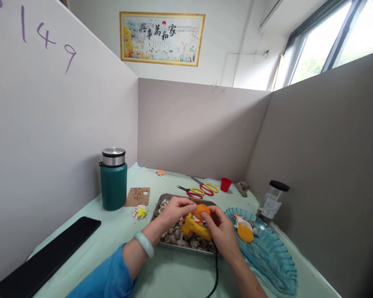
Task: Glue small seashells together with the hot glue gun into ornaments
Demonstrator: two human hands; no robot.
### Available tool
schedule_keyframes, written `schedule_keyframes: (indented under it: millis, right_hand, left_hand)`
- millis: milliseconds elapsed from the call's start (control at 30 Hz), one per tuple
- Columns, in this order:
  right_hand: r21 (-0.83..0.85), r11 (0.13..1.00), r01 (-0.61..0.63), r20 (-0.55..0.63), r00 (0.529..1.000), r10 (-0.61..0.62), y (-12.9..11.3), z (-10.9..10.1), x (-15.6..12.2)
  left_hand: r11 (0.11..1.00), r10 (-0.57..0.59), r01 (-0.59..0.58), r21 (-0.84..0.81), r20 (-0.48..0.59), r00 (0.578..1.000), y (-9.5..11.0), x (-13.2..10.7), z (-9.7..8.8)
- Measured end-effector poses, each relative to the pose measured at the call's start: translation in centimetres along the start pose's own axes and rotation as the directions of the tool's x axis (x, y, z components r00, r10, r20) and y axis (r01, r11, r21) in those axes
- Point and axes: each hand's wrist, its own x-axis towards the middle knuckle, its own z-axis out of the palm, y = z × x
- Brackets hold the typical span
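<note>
Both hands meet over a metal tray (191,249) full of small shells and pebbles (175,236). Between them is an orange, rounded, ridged-looking piece (202,211). My right hand (221,227) is closed, thumb and fingers pinching the piece from the right. My left hand (178,210) is closed too, its fingertips pinched at the piece's upper left edge; whether a small bit is also between them I cannot tell. Just below the hands a yellow glue gun (195,228) lies on the shells, its black cord (216,269) running over the tray's front edge.
On the left stand a green flask (113,186), a brown board (138,196), a decorated disc (139,212) and a long black panel (49,256). Behind the tray lie scissors (195,191) and a red cup (226,184). A blue plate (273,256) and a jar (272,200) are right.
</note>
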Motion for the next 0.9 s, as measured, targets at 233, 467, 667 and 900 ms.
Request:
schedule_keyframes:
  millis: [233,467,667,900]
  right_hand:
    - [0.115,0.991,-0.065,0.014,0.998,0.064,-0.35,0.21,-0.05]
    - [0.147,0.986,-0.082,0.015,0.997,0.08,-0.45,0.58,-0.07]
    - [-0.005,0.999,0.038,-0.05,0.998,-0.038,-0.42,0.65,-0.02]
    - [-0.143,0.971,0.19,-0.051,0.979,-0.199,-0.91,0.62,0.09]
  left_hand:
    - [0.999,-0.039,0.039,-0.005,0.019,0.999,-0.06,0.07,0.31]
    - [0.995,-0.079,0.079,-0.053,-0.008,0.997,-0.65,0.25,0.01]
    - [0.997,-0.034,0.03,0.072,0.048,0.998,-0.5,0.21,-0.24]
    - [0.96,0.035,-0.047,0.278,0.05,0.998,0.24,0.21,-0.15]
